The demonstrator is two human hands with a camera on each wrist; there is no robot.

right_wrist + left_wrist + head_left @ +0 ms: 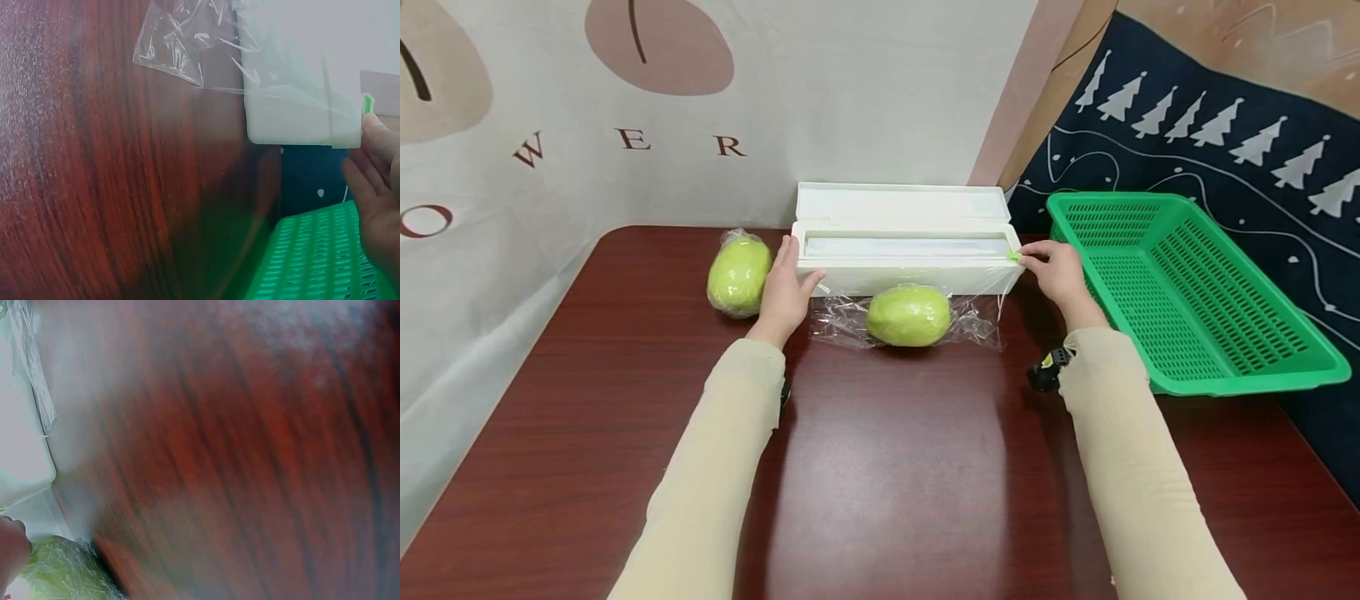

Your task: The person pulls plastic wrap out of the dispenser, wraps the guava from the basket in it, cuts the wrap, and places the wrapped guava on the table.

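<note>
A white cling film dispenser (910, 280) stands at the back of the table with its lid (902, 202) tipped back. Clear film (842, 321) hangs down over its front, and on that film lies an oval yellow-green fruit (908, 316). My left hand (784, 296) rests against the dispenser's left end, fingers straight and thumb across the front. At the right end my right hand (1056, 271) pinches the small green slide cutter (1014, 256), which also shows in the right wrist view. Left of my left hand sits another yellow-green fruit (737, 273), wrapped in film.
A green plastic basket (1232, 385) stands on the table to the right, close beside my right hand. Behind the dispenser rises a pale printed cloth (850, 100), and a dark cloth with white trees (1195, 158) hangs behind the basket. The tabletop (887, 483) is dark reddish wood.
</note>
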